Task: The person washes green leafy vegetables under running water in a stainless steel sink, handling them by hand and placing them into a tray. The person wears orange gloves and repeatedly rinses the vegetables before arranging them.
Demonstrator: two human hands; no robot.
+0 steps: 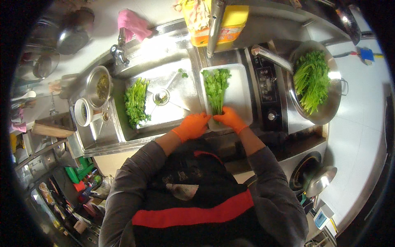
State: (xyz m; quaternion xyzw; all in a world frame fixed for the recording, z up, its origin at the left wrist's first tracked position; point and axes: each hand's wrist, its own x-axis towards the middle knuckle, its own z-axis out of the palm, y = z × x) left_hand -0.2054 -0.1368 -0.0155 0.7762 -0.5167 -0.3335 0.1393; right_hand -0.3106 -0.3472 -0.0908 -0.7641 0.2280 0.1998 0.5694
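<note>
My two hands wear orange gloves. My right hand [233, 120] is at the stem ends of a bunch of leafy green herbs [216, 86], which looks like coriander. The bunch lies along the left side of a white plastic tray [240, 89], leaves pointing away from me. Just left of it, my left hand [193, 126] is at the tray's near left corner, its fingertips close to the right hand's. Whether either hand grips anything is hard to see. Another bunch of greens [136, 103] lies in the left part of the steel sink [176, 92], its stems toward the back.
A steel wok [334, 102] with more greens [311, 80] sits on the cooker at right. A metal bowl [91, 86] and a white tub [81, 112] stand left of the sink. Behind are a faucet [118, 54] with a pink cloth [131, 23] and a yellow container [236, 21].
</note>
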